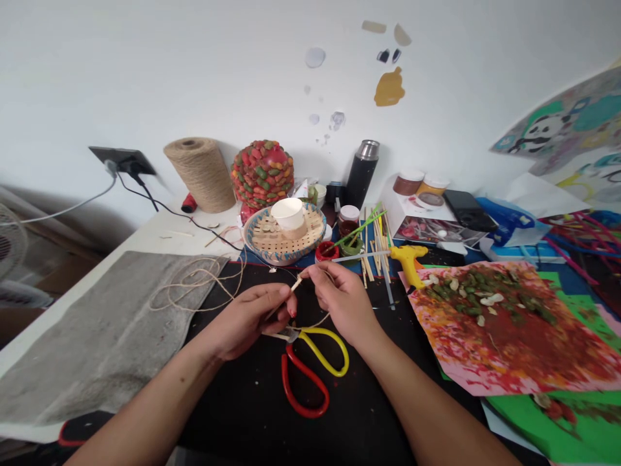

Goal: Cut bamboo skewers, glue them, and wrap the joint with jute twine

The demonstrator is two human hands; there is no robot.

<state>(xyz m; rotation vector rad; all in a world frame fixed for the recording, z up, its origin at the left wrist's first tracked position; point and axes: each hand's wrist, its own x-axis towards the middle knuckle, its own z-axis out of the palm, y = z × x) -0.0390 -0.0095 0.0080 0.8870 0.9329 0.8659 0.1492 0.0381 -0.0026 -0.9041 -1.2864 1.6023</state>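
Observation:
My left hand [250, 317] pinches a short, thin wooden stick [295, 284] between thumb and fingers, its tip pointing up and to the right. Close beside that tip, my right hand [343, 301] is closed with thumb and forefinger pinched on jute twine [326, 318]. Loose loops of twine [194, 285] trail off to the left over the grey cloth. Below both hands, scissors [291, 348] with one red and one yellow handle lie on the black mat [242, 408]; my left hand partly hides their blades.
Behind my hands stands a woven basket [252, 243] with a white paper cup [288, 213]. A twine spool [198, 175], thermos [361, 175] and paint jars [349, 220] line the wall. To the right lie a yellow glue gun [409, 262] and painted paper [490, 362]; a grey cloth [97, 330] lies left.

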